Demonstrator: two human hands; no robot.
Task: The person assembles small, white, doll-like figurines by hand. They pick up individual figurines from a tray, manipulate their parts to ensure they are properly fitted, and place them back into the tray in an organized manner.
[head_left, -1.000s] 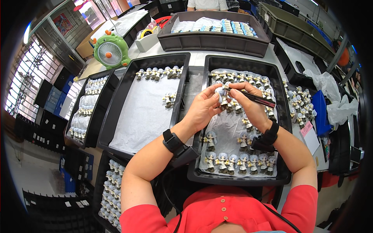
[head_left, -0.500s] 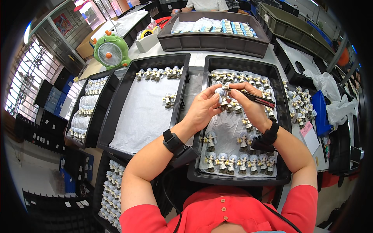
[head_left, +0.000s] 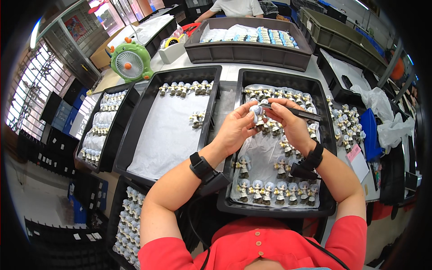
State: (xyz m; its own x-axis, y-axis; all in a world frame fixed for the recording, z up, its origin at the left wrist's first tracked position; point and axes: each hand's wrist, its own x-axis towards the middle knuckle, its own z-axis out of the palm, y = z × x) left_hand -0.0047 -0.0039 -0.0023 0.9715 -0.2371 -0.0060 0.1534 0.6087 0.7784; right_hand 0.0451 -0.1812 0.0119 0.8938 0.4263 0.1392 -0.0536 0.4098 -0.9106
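Observation:
Above the right-hand black tray (head_left: 331, 148), my left hand (head_left: 234, 128) pinches a small figurine (head_left: 257, 112) with pale blue hair. My right hand (head_left: 292, 128) grips a slim black pen-shaped tool (head_left: 306, 114), its tip at the figurine's head; its exact kind is unclear. Beneath my hands, rows of like figurines (head_left: 280, 191) with white and dark clothing lie on a thin white sheet (head_left: 256, 157) in the tray. My fingers hide part of the held figurine.
At left, another black tray (head_left: 121, 155) holds a few figurines on white paper. A loose pile of figurines (head_left: 348, 126) lies at right, beside a blue bin (head_left: 370, 132). Beyond stand a grey crate (head_left: 247, 56) and a green fan (head_left: 130, 63). Another person (head_left: 236, 8) sits across.
The held figurine has turned a little between my fingers, and the black tool has tilted flatter. Across the table, the other person's arm has shifted. The view has moved slightly.

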